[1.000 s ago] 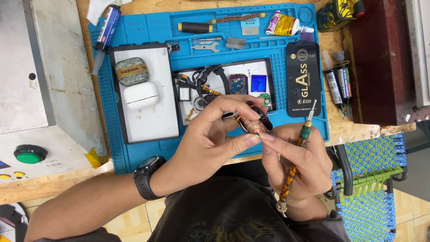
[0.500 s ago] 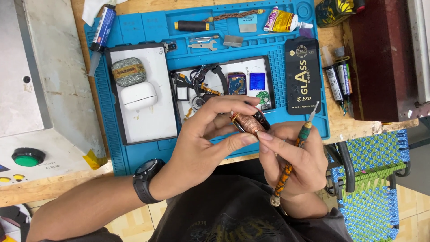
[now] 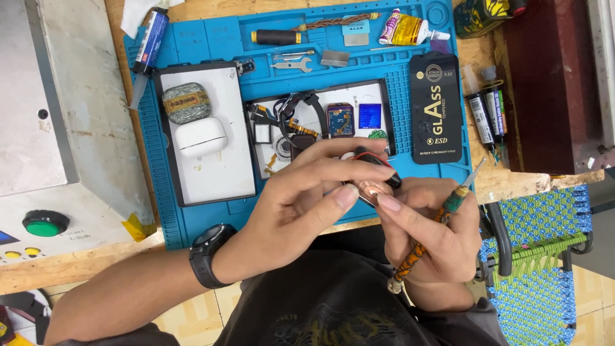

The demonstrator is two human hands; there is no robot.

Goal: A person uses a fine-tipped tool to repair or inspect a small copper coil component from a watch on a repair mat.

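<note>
Head view, blue mat [image 3: 192, 218] on wooden bench [image 3: 83, 263], left hand [image 3: 301, 198] pinching copper coil [image 3: 371, 190], right hand [image 3: 435, 230] clasping screwdriver [image 3: 442, 214].

Copper coil part [image 3: 371, 189] mostly hidden by fingers [image 3: 333, 195].

the left hand [image 3: 301, 205] and right hand [image 3: 435, 230] are meeting over the near edge of the work mat [image 3: 192, 224], a small round part [image 3: 371, 189] sitting between their fingertips. an opened phone [image 3: 320, 122] is lying just behind them, a second phone [image 3: 205, 134] lying to its left.
</note>
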